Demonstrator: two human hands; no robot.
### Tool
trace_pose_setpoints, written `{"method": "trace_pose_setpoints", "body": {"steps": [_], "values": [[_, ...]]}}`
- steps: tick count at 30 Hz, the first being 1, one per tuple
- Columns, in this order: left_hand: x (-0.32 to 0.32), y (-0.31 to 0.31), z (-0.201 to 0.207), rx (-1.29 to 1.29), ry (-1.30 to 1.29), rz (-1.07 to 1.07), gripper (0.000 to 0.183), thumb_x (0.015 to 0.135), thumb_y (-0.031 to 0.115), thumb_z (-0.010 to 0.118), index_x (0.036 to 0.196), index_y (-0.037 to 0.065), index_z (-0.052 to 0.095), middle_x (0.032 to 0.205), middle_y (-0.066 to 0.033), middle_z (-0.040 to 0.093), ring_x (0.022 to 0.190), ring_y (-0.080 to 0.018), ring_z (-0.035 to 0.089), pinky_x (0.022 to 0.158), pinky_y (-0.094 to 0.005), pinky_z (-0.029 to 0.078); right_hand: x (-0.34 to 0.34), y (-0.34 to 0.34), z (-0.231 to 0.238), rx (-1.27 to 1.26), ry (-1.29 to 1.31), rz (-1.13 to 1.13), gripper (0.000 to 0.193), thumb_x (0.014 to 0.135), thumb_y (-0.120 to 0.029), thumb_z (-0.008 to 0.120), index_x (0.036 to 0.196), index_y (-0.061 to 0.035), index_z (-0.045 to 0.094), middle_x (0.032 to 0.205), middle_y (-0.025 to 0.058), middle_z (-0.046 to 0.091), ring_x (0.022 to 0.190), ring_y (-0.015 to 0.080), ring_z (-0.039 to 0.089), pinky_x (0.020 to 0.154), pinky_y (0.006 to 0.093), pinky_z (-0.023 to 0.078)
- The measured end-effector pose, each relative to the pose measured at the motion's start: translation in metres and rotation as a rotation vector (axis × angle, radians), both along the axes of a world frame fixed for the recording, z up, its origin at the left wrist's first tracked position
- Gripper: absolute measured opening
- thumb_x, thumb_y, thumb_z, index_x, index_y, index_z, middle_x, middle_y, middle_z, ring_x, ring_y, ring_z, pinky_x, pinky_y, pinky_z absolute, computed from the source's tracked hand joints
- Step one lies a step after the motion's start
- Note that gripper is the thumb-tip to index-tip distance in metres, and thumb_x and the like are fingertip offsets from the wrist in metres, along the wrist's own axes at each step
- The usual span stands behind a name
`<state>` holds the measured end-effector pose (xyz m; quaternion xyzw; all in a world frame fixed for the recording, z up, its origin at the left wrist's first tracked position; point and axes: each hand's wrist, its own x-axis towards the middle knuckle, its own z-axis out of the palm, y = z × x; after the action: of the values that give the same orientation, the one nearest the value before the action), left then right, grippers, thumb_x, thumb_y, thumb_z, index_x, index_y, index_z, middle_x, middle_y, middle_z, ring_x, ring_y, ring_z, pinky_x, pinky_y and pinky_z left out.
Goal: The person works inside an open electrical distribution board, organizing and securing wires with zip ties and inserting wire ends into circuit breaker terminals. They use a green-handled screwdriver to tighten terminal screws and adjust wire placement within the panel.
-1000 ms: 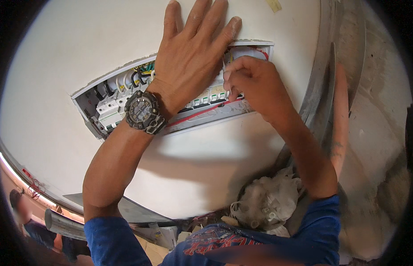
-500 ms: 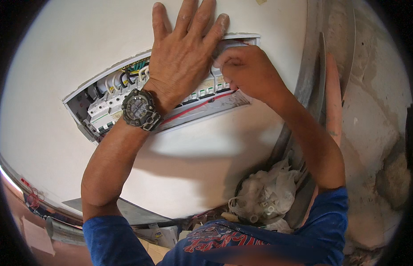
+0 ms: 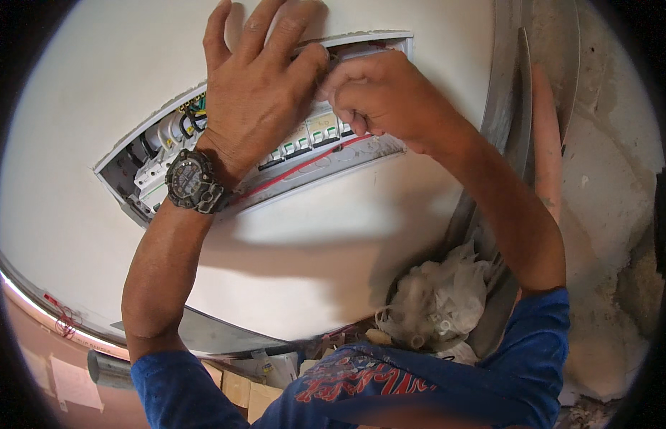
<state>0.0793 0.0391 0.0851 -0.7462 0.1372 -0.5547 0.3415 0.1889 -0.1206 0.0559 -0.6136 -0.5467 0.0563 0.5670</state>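
Note:
A long white electrical distribution box (image 3: 361,159) is set into the white wall, its front off. Inside, a row of white circuit breakers (image 3: 315,137) shows green-marked switches, and a red wire (image 3: 286,173) runs along the lower edge. My left hand (image 3: 258,93) lies across the middle of the box, fingers spread over its upper edge onto the wall; a black watch (image 3: 193,181) is on that wrist. Beside its thumb, my right hand (image 3: 379,96) is curled closed at the right part of the box. Whatever its fingertips grip is hidden.
Yellow, green and black wires (image 3: 193,118) fill the box's left end. Grey metal channels (image 3: 515,121) and an orange pipe (image 3: 546,143) stand to the right. Below lies a clear plastic bag (image 3: 447,300) with white fittings, and a grey pipe (image 3: 108,368) is at lower left.
Both hands have moved left along the box, and the view has shifted slightly. My left thumb has bent in toward the right hand, which stays closed.

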Motion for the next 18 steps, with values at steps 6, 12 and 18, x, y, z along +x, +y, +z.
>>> {"method": "trace_pose_setpoints", "body": {"steps": [6,12,18], "values": [[-0.005,0.009,0.004,0.042,0.07,-0.081,0.018,0.084,0.03,0.08,0.083,0.014,0.071,0.141,-0.0117,0.058,0.143,-0.0366,0.048,0.116,-0.0767,0.028,0.0,0.009,-0.015,0.041,-0.289,-0.196,0.02,0.091,-0.018,0.07,0.093,-0.0012,0.081,0.076,0.019,0.075,0.067,0.0293,0.075,0.068,0.0404,0.059],[-0.015,0.013,0.003,0.042,0.059,-0.017,0.033,0.075,0.022,0.089,0.105,0.023,0.075,0.149,0.0024,0.06,0.149,-0.0263,0.047,0.125,-0.0586,0.026,-0.005,0.016,-0.016,0.114,-0.325,-0.221,0.019,0.091,-0.018,0.069,0.091,-0.0018,0.08,0.077,0.0205,0.075,0.068,0.0322,0.075,0.069,0.0416,0.059],[-0.016,0.013,0.007,-0.047,0.012,-0.103,0.022,0.075,0.021,0.085,0.094,0.022,0.074,0.137,0.0041,0.067,0.14,-0.025,0.054,0.121,-0.0585,0.031,-0.013,0.011,-0.002,0.181,-0.039,-0.01,0.016,0.092,-0.013,0.067,0.093,-0.0002,0.077,0.075,0.0139,0.071,0.065,0.0236,0.068,0.062,0.0362,0.054]]}}
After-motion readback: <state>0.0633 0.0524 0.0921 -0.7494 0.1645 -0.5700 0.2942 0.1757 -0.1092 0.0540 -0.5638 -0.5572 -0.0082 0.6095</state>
